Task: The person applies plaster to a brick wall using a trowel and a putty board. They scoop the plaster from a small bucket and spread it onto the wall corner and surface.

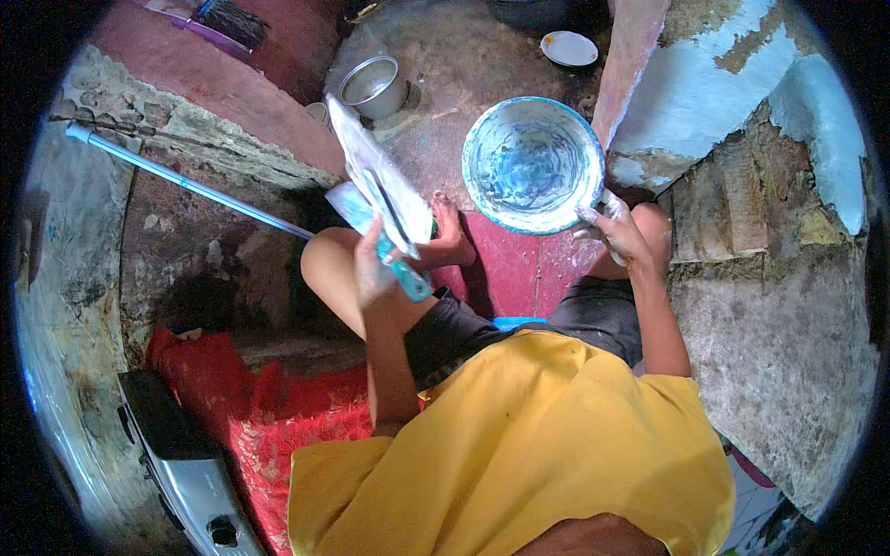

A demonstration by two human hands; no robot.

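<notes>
My left hand [373,264] is closed round the teal handle of a scraper [410,280], which points up and away from me. A flat white packet or sheet [378,176] with a dark streak stands up from the same hand. Part of the blade is hidden behind it, and I cannot tell how the two are held together. My right hand [616,227], its fingers smeared with white paste, grips the near right rim of a teal-rimmed basin [475,153]. White and bluish smears coat the basin's inside. It is held up between my knees, its mouth facing me.
A metal pot [374,88] and a white plate [568,49] lie on the floor ahead. On the left a light blue pole [195,181] leans past my knee. A gas stove [190,463] stands near left beside red cloth [287,417]. Peeling walls [714,83] flank the doorway.
</notes>
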